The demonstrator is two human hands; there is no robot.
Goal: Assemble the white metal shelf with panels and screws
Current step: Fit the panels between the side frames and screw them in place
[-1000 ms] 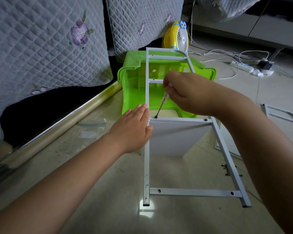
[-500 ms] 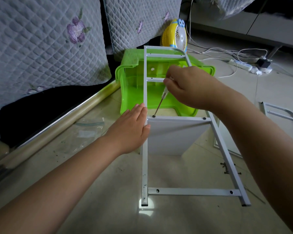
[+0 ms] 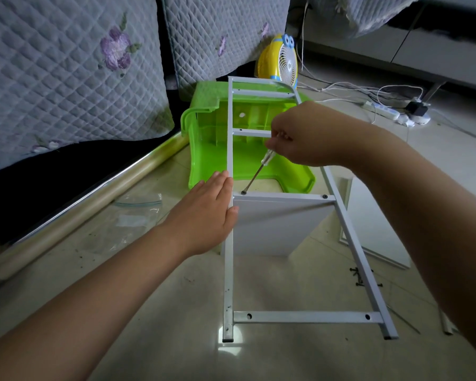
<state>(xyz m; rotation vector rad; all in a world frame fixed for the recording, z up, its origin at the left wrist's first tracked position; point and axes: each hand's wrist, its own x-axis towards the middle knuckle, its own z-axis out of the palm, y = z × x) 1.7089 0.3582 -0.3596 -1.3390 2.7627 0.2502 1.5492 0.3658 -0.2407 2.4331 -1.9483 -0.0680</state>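
A white metal ladder-shaped side frame (image 3: 228, 270) lies across a white panel (image 3: 275, 226) that stands on edge under its middle crossbar. My right hand (image 3: 305, 134) grips a small screwdriver (image 3: 256, 174), whose tip sits in a dark screw (image 3: 243, 192) at the left end of that crossbar. A second screw (image 3: 324, 196) sits at the bar's right end. My left hand (image 3: 206, 215) lies flat with straight fingers against the frame's left rail and the panel's edge.
A green plastic bin (image 3: 204, 149) lies tipped behind the frame, with a yellow fan (image 3: 282, 61) beyond it. Another white panel (image 3: 374, 232) and loose black screws (image 3: 359, 276) are on the floor at right. A power strip with cables (image 3: 382, 111) lies far right. Quilted covers hang left.
The view has shifted slightly. My right hand has turned a little on the screwdriver handle, the tip staying in the same screw. My left hand stays pressed on the rail.
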